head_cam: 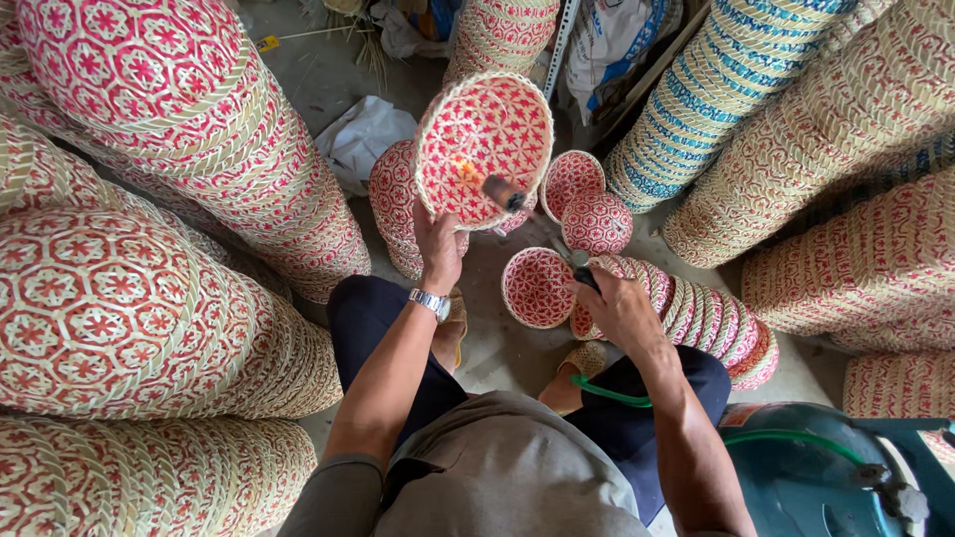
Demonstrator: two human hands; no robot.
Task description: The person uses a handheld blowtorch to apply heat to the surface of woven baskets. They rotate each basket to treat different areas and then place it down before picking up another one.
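My left hand holds up a round woven basket, red and pale, with my fingers pinched on its bottom rim so the open side faces me. My right hand is closed tight around the handle of a small torch, and its tip points into the basket, where a little orange flame licks the weave. I think I am burning off the loose fuzzy bits inside this basket, and that step looks only partly done. Next I would need to keep the flame moving and turn the basket slowly, so no spot gets too hot and scorches. A green hose runs from below my right hand toward a dark green gas tank, which sits well to the right of the basket and close to me. Just under the basket, small red bowls lie on the floor, and a row of them lies on its side. Tall stacks of red baskets stand left of the basket, and a blue and pale stack leans to its right.
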